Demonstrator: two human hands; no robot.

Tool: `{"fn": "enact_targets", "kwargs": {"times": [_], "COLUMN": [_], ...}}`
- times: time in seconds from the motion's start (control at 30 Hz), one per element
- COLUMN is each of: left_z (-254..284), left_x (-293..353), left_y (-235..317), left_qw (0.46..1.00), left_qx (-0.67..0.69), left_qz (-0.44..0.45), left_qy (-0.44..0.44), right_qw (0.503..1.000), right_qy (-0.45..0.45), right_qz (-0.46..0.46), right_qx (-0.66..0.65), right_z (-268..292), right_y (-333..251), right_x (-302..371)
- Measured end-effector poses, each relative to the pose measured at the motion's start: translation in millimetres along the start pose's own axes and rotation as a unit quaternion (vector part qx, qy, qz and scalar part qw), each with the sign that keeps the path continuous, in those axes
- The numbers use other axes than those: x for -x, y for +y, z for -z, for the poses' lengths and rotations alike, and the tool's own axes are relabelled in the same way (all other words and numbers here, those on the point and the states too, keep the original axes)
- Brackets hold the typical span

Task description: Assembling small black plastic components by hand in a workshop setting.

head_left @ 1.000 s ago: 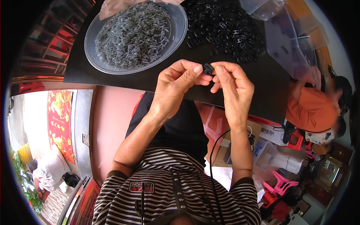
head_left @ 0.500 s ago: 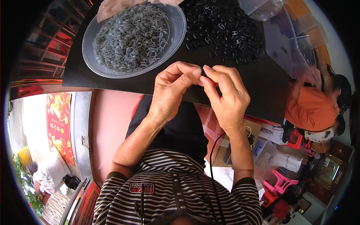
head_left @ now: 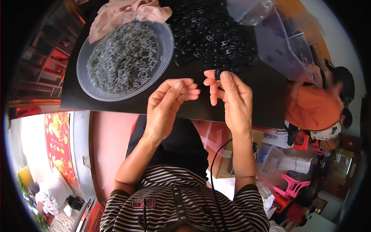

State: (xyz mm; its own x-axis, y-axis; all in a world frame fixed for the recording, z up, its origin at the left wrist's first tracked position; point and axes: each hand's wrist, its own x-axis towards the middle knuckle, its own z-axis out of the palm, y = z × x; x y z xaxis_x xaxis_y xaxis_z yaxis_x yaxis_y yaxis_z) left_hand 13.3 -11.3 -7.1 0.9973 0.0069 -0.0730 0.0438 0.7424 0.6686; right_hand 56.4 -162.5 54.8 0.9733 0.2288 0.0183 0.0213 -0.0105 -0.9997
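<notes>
Between the thumb and fingers of my right hand (head_left: 236,101) is a small black plastic piece (head_left: 217,74); its shape is partly covered by the fingertips. My left hand (head_left: 168,104) is apart from it, fingers loosely stretched and thumb lying near the index finger, with nothing visible in it. Beyond my right hand spreads a heap of small black oval pieces (head_left: 212,38), some showing two holes. To the left stands a round translucent basin (head_left: 164,58) holding a pile of small grey, see-through slender pieces (head_left: 119,58).
A pink cloth (head_left: 116,17) drapes over the basin's far rim. The black tabletop (head_left: 185,110) ends just before my body. Clear plastic containers (head_left: 278,50) stand at the far right. A person in an orange top (head_left: 311,106) is beyond the table's right side, near pink and red stools (head_left: 291,185).
My hands, earlier together at the fingertips, have come apart. The black piece is now in my right hand alone. The view has shifted, so the table sits lower and further left.
</notes>
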Motion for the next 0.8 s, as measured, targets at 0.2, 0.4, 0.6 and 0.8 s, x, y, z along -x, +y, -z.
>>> {"fn": "enact_targets", "kwargs": {"times": [0.2,0.4,0.6,0.8], "left_z": [0.8,-2.1,1.9,0.9], "left_x": [3.4,2.0,-1.1,-0.6], "left_y": [-1.1,-3.0,-3.5,-2.8], "left_qw": [1.0,1.0,1.0,1.0], "left_qx": [-0.01,-0.01,-0.015,-0.02], "left_qz": [0.006,0.005,-0.007,0.003], "left_qy": [0.005,-0.011,-0.009,-0.008], "right_qw": [0.988,0.744,0.73,0.905], "right_qy": [0.134,0.374,0.36,0.109], "right_qz": [0.081,0.351,0.313,0.152], "right_qx": [0.005,0.428,0.488,0.382], "right_z": [37.1,187.0,164.3,93.6], "right_y": [-22.0,-54.4,-46.9,15.2], "right_x": [-15.4,-87.4,-72.6,-29.9]}}
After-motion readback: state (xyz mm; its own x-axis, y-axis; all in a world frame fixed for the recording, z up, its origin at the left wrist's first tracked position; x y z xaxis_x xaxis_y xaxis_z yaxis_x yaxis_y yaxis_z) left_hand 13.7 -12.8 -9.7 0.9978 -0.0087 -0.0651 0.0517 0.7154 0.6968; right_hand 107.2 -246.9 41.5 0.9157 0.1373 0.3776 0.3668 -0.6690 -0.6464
